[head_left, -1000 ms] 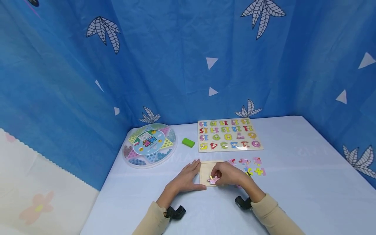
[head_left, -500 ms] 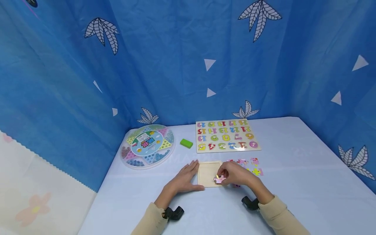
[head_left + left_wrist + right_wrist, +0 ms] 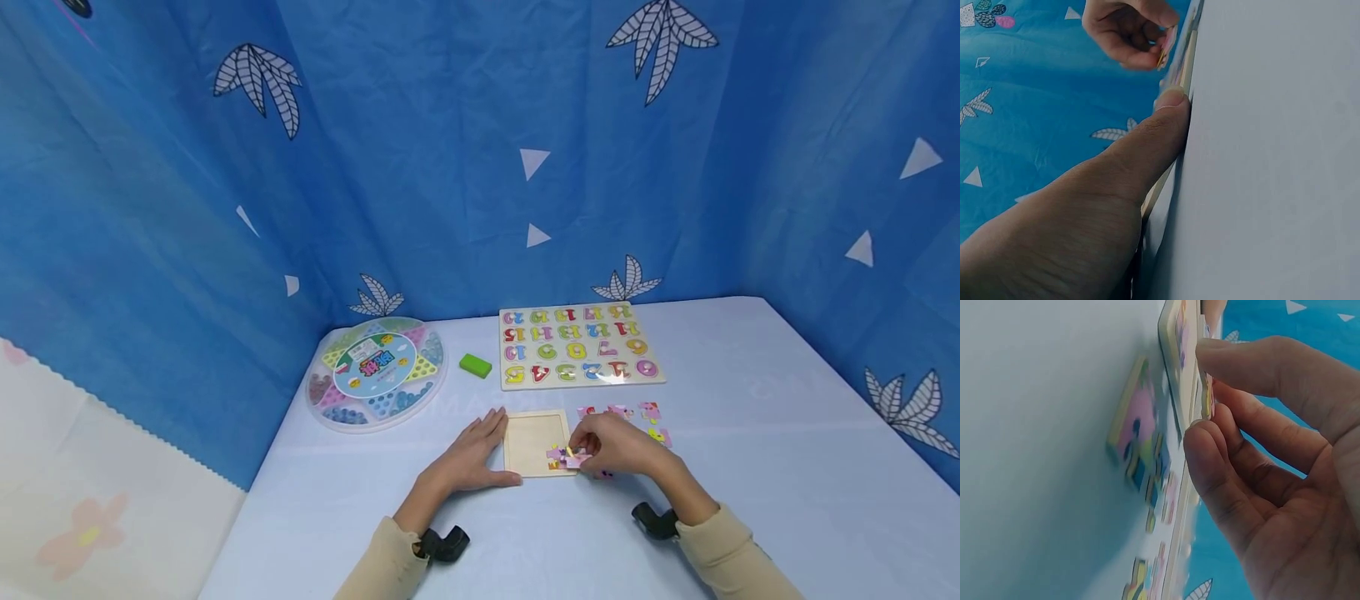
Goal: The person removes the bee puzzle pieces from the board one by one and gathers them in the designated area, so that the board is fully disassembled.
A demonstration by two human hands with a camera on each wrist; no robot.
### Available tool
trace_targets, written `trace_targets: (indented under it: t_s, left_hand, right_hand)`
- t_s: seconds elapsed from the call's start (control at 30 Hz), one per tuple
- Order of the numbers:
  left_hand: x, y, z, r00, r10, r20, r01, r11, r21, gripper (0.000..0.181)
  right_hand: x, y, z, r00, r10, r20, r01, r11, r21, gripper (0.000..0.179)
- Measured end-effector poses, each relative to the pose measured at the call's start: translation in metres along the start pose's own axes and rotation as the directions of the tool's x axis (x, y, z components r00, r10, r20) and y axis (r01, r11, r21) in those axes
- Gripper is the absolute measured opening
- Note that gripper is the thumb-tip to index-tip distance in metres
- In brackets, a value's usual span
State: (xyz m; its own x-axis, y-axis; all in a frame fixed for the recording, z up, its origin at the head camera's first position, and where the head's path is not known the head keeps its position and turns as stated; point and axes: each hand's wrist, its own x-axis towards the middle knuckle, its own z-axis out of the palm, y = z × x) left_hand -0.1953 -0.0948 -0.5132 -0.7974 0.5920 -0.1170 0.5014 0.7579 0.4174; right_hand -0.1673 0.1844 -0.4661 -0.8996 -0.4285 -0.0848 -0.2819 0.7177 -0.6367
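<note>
My left hand [image 3: 472, 458] lies with straight fingers along the left side of a small square wooden puzzle tray [image 3: 525, 433]; its thumb [image 3: 1160, 119] rests at the near edge. Over the tray's lower right corner, my right hand [image 3: 615, 446] pinches a pink jigsaw piece [image 3: 576, 461] between thumb and fingers. In the right wrist view that held piece [image 3: 1207, 400] stands nearly edge-on. Another jigsaw piece [image 3: 554, 455] shows inside the tray, just left of the held one. Several loose jigsaw pieces [image 3: 649, 411] lie right of the tray, some hidden by my right hand.
Behind the tray stands a wooden number puzzle board [image 3: 581, 346]. A green block [image 3: 476, 365] lies to its left, then a round board-game case [image 3: 375, 375]. Blue patterned cloth [image 3: 465, 167] hangs along the back of the white table [image 3: 750, 467].
My right hand has moved to the right with its pinched piece, and a piece in the tray now shows beside it. The left hand stays at the tray; the view has shifted slightly.
</note>
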Motion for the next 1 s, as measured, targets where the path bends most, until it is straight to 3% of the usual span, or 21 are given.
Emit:
trace_targets:
  t_s: [1.0]
  left_hand:
    - [0.001, 0.001, -0.002, 1.0, -0.011, 0.01, 0.011, 1.0, -0.012, 0.109]
  right_hand:
    - [-0.034, 0.04, -0.023, 0.999, 0.03, -0.018, -0.03, 1.0, 0.006, 0.024]
